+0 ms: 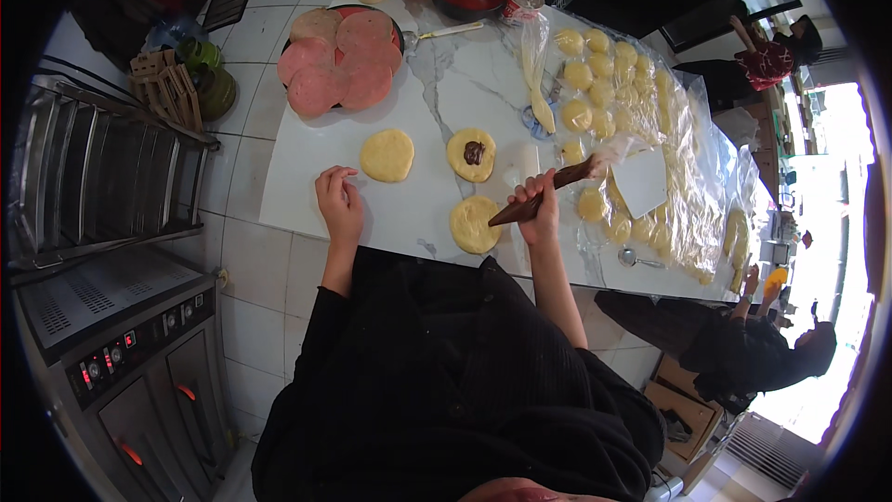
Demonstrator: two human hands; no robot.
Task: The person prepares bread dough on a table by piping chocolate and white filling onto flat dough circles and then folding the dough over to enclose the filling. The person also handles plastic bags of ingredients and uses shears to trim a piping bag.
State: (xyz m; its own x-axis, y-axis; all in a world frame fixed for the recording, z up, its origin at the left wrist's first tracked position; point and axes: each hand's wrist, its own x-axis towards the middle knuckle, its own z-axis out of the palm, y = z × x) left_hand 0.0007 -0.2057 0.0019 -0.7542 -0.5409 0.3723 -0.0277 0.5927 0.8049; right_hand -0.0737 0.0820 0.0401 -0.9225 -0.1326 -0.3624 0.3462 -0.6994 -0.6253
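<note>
A person grips a piping bag (574, 174) of brown filling in the right hand (539, 208), fingers wrapped around it, its tip at the right side of the near dough round (471, 228); whether they touch cannot be told. The round lies left of that hand and well right of the left hand (340, 206), which holds nothing, fingers loosely curled near the left round (386, 156). Beyond the near round, the far round (456, 161) bears a brown dollop (475, 152) on the table (409, 214).
</note>
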